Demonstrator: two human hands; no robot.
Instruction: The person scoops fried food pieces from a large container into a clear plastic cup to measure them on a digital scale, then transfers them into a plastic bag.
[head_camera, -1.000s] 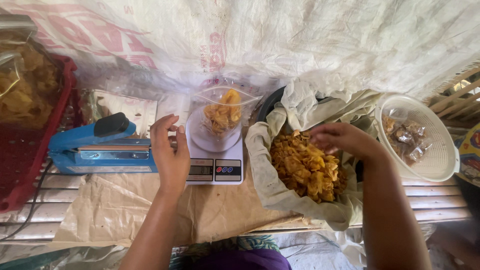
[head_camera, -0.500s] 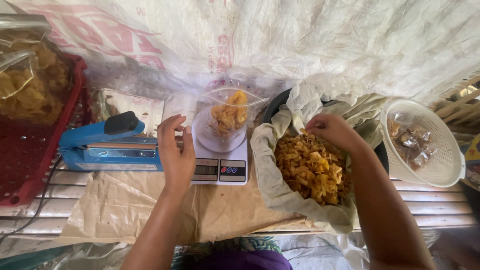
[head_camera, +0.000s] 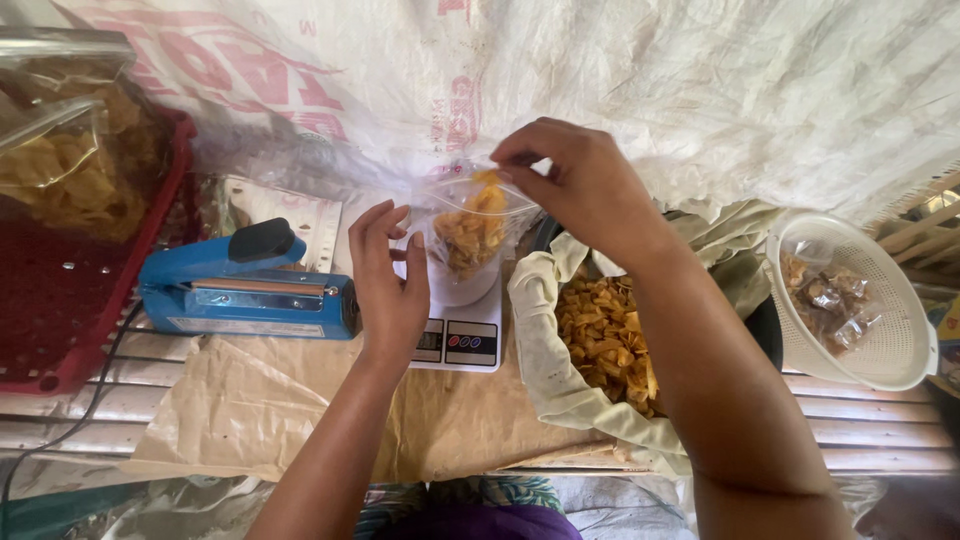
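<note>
Right hand (head_camera: 585, 185) is pinching a chip (head_camera: 488, 178) between its fingertips, right over the mouth of the clear bag (head_camera: 468, 235). The bag's part full of chips and sits on a white scale (head_camera: 462, 335) directly under that pinch. Left hand (head_camera: 388, 285) is cupped loosely against the bag's left side, fingers open, steadying it rather than squeezing. Just right of and below the pinch there's a cloth-lined pot (head_camera: 600, 350) heaped with more chips. Left of the cupped hand sits a blue sealer (head_camera: 245, 290), and further left a red crate (head_camera: 75, 300). Far right, a white colander (head_camera: 850, 300).
</note>
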